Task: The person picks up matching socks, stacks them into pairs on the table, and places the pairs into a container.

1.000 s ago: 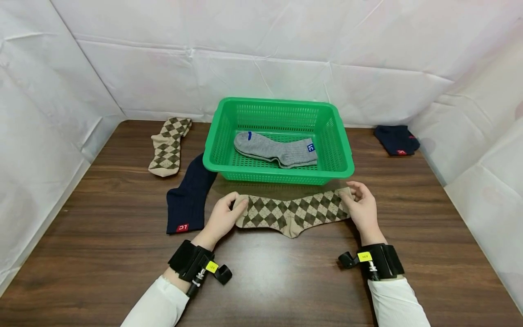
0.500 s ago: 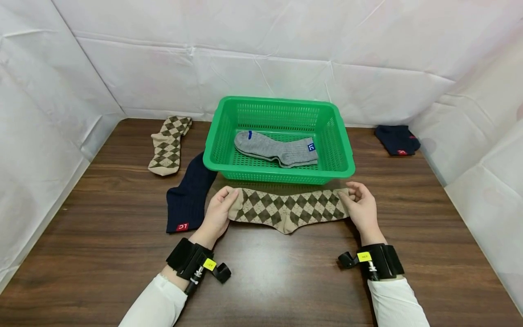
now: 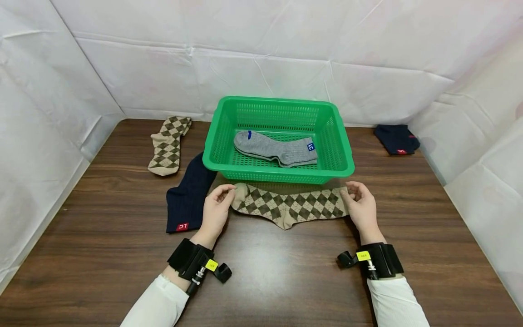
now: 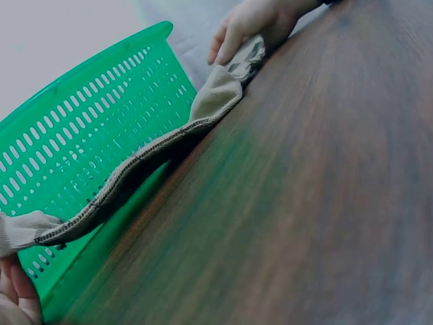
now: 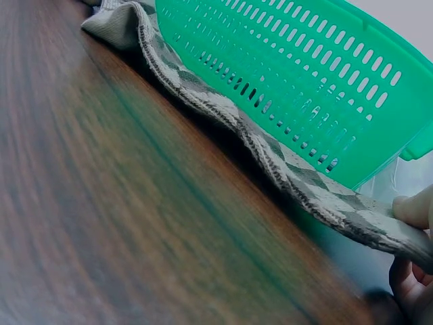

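A beige and brown argyle sock [image 3: 302, 206] stretches sideways between the two hands, in front of the green basket. My left hand [image 3: 214, 212] pinches its plain beige toe, where the upper corner is bunched. With thumb and fingers, my right hand [image 3: 362, 208] grips the cuff at the other end. The heel points toward me. In the left wrist view the sock [image 4: 128, 172] sags from the fingers toward the right hand. The right wrist view shows the sock's edge [image 5: 270, 162] side-on, with the cuff between thumb and fingers.
The green basket [image 3: 278, 175] holds grey socks [image 3: 282, 150]. A navy sock [image 3: 185, 200] lies beside my left hand, its far end at the basket. Another argyle sock [image 3: 165, 147] is at the back left of the wooden table [image 3: 261, 290], and a navy sock [image 3: 396, 140] at the back right.
My left hand has moved left and slightly away from me with the toe, shifting the sock a little closer to the basket. The toe's upper corner now bunches. The right hand stays in place.
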